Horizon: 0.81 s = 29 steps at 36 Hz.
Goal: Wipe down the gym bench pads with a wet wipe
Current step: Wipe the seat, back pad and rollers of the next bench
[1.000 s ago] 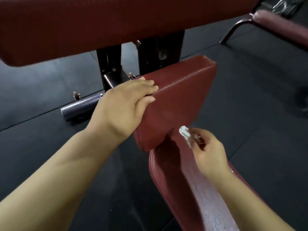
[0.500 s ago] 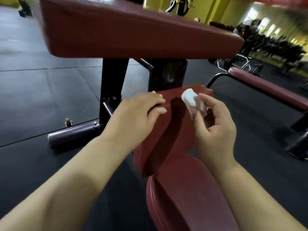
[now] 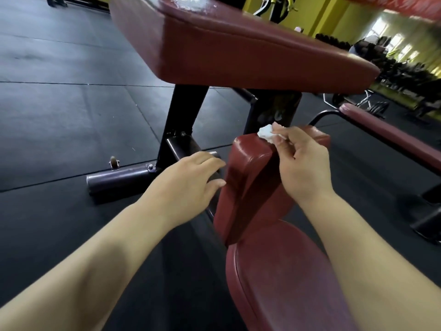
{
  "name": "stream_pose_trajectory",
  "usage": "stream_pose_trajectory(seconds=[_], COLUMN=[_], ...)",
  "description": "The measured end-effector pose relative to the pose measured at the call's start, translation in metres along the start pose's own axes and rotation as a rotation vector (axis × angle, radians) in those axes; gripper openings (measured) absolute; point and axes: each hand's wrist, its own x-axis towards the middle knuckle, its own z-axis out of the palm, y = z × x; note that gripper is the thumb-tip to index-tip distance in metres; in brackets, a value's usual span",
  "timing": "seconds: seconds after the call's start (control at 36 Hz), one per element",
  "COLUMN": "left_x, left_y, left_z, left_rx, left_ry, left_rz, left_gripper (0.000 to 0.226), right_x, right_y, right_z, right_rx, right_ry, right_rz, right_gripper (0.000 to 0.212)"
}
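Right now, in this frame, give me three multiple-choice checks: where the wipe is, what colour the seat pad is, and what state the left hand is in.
1. Where is the wet wipe?
A in a bin
B on the top edge of the small upright pad
C in a pocket

2. What colour is the seat pad?
A blue
B dark red
C green

3. How is the left hand?
A open, holding nothing
B pinching a cloth
C clenched in a fist

Answers:
1 B: the right hand pinches the wipe against that top edge.
2 B: it is dark red, like the upper pad.
3 A: its fingers are nearly straight at the upright pad's left side, with nothing in them.
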Motion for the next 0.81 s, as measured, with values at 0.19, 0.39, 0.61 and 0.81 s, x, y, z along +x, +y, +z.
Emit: stream_pose_trajectory(seconds=[0.19,0.39,0.61,0.81], left_x=[-0.015,-0.036,-0.057,-0.063], left_y=[-0.011,-0.033,-0.042,-0.036], left_z=[0.004,0.002,0.005,0.006], left_rx=[0.068,0.106,0.146,0.147], left_ry=[-0.065,-0.107,-0.161,-0.19], left_rz=[-0.085,-0.172,-0.218,-0.211], left_gripper=[0.036,0.032,0.032,0.032], right_x=[-0.024,-0.051,-0.1,-0.132], right_y=[-0.023,-0.001,0.028,0.062], right_z=[0.023,0.054,0.068,0.074], right_rx=[-0.079,-0.6,-0.694,-0.679], right_ry=[-0.114,-0.02,-0.258,-0.512], right_rz=[-0.591,-0.851,-1.019,-1.134], right_gripper=[0.016,0.019,0.03,0.042])
